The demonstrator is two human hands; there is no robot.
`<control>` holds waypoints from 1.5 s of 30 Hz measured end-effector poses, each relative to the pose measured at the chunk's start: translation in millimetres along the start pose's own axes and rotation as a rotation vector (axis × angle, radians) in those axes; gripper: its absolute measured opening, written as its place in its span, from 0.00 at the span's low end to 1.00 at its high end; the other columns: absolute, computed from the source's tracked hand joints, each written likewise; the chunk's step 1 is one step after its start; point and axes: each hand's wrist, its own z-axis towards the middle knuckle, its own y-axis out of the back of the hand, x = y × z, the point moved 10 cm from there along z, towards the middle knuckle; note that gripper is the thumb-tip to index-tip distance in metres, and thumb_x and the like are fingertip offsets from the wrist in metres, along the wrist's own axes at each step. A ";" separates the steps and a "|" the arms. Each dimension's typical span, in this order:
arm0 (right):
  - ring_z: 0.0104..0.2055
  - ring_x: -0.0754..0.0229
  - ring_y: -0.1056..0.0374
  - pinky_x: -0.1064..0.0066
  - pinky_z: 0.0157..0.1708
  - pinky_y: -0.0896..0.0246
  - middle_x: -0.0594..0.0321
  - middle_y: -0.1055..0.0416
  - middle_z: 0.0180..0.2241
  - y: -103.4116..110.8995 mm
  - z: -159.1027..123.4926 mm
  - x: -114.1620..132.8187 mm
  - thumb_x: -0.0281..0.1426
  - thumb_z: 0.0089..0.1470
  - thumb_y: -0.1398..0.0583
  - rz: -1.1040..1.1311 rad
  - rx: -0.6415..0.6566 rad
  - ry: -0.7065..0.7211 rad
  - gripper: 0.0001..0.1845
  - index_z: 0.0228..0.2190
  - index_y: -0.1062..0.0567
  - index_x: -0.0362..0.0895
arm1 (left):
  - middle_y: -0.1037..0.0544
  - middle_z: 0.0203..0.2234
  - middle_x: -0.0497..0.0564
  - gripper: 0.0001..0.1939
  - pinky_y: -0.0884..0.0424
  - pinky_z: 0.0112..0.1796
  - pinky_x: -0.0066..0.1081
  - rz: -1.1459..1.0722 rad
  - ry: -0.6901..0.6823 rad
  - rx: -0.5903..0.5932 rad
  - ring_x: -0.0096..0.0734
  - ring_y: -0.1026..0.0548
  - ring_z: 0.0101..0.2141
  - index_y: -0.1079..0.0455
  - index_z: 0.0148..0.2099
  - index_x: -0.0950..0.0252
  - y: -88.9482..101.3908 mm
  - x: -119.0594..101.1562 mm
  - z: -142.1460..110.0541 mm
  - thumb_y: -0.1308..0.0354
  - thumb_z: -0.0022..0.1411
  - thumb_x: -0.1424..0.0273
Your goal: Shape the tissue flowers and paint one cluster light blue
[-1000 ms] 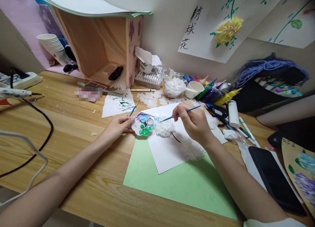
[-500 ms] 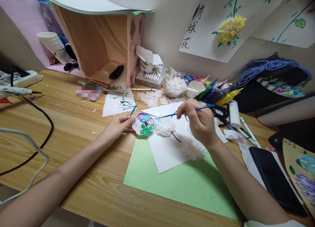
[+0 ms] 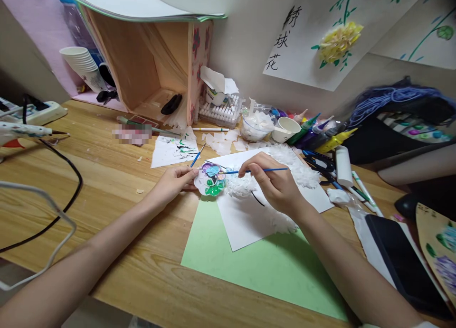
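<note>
Between its thumb and fingers my left hand (image 3: 180, 180) grips the edge of a small flower-shaped paint palette (image 3: 201, 184) with blue, purple and green paint. My right hand (image 3: 274, 178) is closed on a thin blue paintbrush (image 3: 237, 172), whose tip reaches the palette's wells. Below the brush lies a white ruffled paper flower (image 3: 240, 187) on a white sheet (image 3: 233, 228); more white flower clusters (image 3: 304, 171) sit on the sheet, partly behind my right hand. Under the sheet is a green paper (image 3: 256, 276).
A second blue brush (image 3: 197, 156) rests near a paint-stained paper (image 3: 169, 152). Farther back stand a bowl of paper scraps (image 3: 257, 126), a paper cup (image 3: 286, 128) and paint bottles (image 3: 333, 140). A phone (image 3: 399, 257) lies at right, a glue gun (image 3: 24, 132) at left.
My right hand has moved left with the paintbrush, and its tip has gone from the flower's edge onto the palette. More of the back flower cluster shows. My left hand keeps holding the palette.
</note>
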 end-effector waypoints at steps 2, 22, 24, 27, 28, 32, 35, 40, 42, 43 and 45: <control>0.32 0.61 0.37 0.67 0.35 0.44 0.62 0.31 0.28 1.5 0.0 0.8 0.31 0.61 0.54 0.007 -0.014 0.008 0.15 0.30 0.30 0.45 | 0.21 0.27 0.51 0.18 0.28 0.38 0.31 -0.002 -0.005 0.010 0.31 0.24 0.29 0.27 0.30 0.69 -1.0 0.0 0.2 0.36 0.45 0.57; 0.26 0.63 0.39 0.68 0.29 0.44 0.62 0.34 0.21 44.2 -5.4 0.0 0.34 0.61 0.55 0.029 -0.346 0.032 0.21 0.22 0.31 0.44 | 0.22 0.27 0.52 0.19 0.28 0.39 0.33 0.038 -0.011 -0.007 0.32 0.24 0.29 0.28 0.29 0.69 0.0 -3.9 -1.6 0.36 0.44 0.56; 0.25 0.64 0.40 0.69 0.28 0.46 0.63 0.36 0.19 44.6 -4.2 -3.8 0.34 0.61 0.55 -0.005 -0.331 0.015 0.21 0.21 0.32 0.43 | 0.22 0.27 0.52 0.19 0.28 0.39 0.32 0.034 -0.008 -0.017 0.31 0.24 0.29 0.28 0.29 0.69 1.0 -3.4 -1.6 0.36 0.44 0.57; 0.25 0.65 0.41 0.69 0.28 0.47 0.63 0.37 0.19 40.0 -2.2 -6.5 0.33 0.61 0.55 -0.059 -0.286 0.019 0.21 0.21 0.33 0.43 | 0.22 0.26 0.52 0.19 0.28 0.40 0.34 0.031 -0.008 -0.025 0.32 0.24 0.29 0.28 0.29 0.69 2.1 -2.5 -0.8 0.36 0.43 0.57; 0.25 0.65 0.41 0.69 0.28 0.47 0.63 0.37 0.19 37.8 -1.8 -7.4 0.33 0.61 0.55 -0.069 -0.270 0.020 0.21 0.21 0.33 0.43 | 0.22 0.26 0.52 0.19 0.28 0.40 0.35 0.031 -0.010 -0.022 0.32 0.24 0.29 0.27 0.29 0.69 2.1 -2.3 -0.4 0.36 0.43 0.57; 0.25 0.64 0.41 0.69 0.29 0.47 0.63 0.37 0.19 29.3 -1.0 -13.3 0.33 0.61 0.54 -0.071 -0.226 -0.001 0.20 0.21 0.33 0.43 | 0.22 0.28 0.52 0.18 0.28 0.40 0.34 0.039 -0.023 -0.007 0.32 0.24 0.30 0.27 0.30 0.69 2.9 -0.7 1.3 0.36 0.45 0.57; 0.26 0.64 0.41 0.69 0.30 0.47 0.63 0.37 0.20 25.1 -0.3 -16.3 0.33 0.61 0.54 -0.085 -0.201 -0.011 0.20 0.21 0.33 0.43 | 0.22 0.29 0.52 0.19 0.28 0.41 0.34 0.046 -0.027 -0.009 0.32 0.24 0.31 0.27 0.31 0.69 4.4 0.5 1.9 0.37 0.45 0.57; 0.26 0.64 0.41 0.69 0.30 0.47 0.63 0.37 0.20 29.0 0.1 -16.3 0.33 0.61 0.55 -0.108 -0.219 -0.012 0.20 0.21 0.33 0.43 | 0.22 0.27 0.52 0.19 0.28 0.40 0.34 0.030 -0.016 -0.020 0.31 0.24 0.29 0.27 0.29 0.69 4.4 0.5 1.8 0.35 0.43 0.56; 0.26 0.64 0.41 0.69 0.30 0.47 0.63 0.37 0.20 30.5 0.0 -16.2 0.33 0.61 0.55 -0.098 -0.229 -0.013 0.20 0.21 0.33 0.43 | 0.22 0.26 0.51 0.19 0.28 0.39 0.34 0.027 -0.011 -0.021 0.31 0.24 0.28 0.28 0.29 0.69 4.3 0.6 1.5 0.35 0.43 0.57; 0.26 0.64 0.41 0.69 0.30 0.47 0.63 0.37 0.20 30.0 0.0 -16.5 0.33 0.61 0.55 -0.094 -0.224 -0.015 0.20 0.21 0.33 0.43 | 0.22 0.26 0.51 0.19 0.28 0.39 0.33 0.028 -0.012 -0.019 0.31 0.24 0.29 0.28 0.29 0.69 4.1 0.5 1.4 0.36 0.44 0.57; 0.26 0.64 0.41 0.69 0.30 0.47 0.63 0.37 0.20 27.8 0.2 -16.7 0.33 0.61 0.54 -0.097 -0.203 -0.015 0.20 0.22 0.33 0.43 | 0.22 0.27 0.52 0.18 0.28 0.39 0.33 0.032 -0.019 -0.012 0.31 0.24 0.29 0.27 0.30 0.69 3.8 -0.1 1.2 0.36 0.45 0.57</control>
